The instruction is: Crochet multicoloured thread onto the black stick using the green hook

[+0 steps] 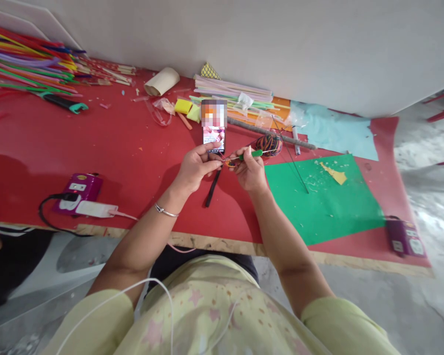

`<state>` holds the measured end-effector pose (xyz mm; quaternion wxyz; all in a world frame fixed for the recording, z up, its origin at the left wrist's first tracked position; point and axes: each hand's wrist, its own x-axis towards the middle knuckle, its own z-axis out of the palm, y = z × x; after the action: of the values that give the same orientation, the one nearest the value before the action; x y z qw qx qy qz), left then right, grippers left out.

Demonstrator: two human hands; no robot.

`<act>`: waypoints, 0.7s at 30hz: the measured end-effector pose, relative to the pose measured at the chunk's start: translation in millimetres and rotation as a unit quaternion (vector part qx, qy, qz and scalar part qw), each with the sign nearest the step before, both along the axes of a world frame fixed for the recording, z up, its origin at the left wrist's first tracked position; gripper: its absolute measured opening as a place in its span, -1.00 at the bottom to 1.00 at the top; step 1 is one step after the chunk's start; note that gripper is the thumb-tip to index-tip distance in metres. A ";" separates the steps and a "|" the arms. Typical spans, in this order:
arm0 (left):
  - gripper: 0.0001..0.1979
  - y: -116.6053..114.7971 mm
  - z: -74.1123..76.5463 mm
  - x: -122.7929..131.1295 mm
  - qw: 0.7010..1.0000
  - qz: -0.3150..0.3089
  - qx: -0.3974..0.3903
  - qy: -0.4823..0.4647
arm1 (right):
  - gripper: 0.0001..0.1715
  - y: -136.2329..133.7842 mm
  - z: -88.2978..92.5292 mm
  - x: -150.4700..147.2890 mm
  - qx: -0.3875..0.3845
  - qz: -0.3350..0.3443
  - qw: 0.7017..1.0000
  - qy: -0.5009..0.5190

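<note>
My right hand [250, 170] is closed around a green-handled crochet hook [257, 153], its thin metal shaft pointing left. Between finger and thumb, my left hand [195, 167] pinches a small piece of multicoloured yarn [228, 162] at the hook's tip. Both hands almost meet here, and the fingers hide part of the yarn. Just right of them lies a ball of dark multicoloured yarn [269, 145]. Behind the hands a lit phone [213, 133] faces me. A flat black strip [213, 188] lies below my left fingers.
A green sheet [318, 212] bearing scraps and a thin dark rod lies to the right. Behind are a stick [251, 126], pale straws [233, 88] and a cardboard tube [163, 81]. Purple power sockets [91, 186] and cables sit front left; pliers [61, 102] lie farther back.
</note>
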<state>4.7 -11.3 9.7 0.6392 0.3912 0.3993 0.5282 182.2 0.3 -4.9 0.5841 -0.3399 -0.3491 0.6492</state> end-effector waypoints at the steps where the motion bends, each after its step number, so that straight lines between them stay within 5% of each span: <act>1: -0.39 0.0 -0.1 0.0 1.000 0.000 0.000 -0.002 | -0.53 0.1 0.1 -0.2 -0.002 -0.002 1.000 0.001; 21: -0.47 1.1 -2.5 -0.7 1.000 0.015 0.000 0.009 | -0.46 3.1 -5.2 3.8 0.026 0.003 1.000 -0.017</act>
<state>4.0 -10.2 7.3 0.6278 0.3894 0.4110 0.5342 186.1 3.4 -10.1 0.5847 -0.3350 -0.3768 0.6356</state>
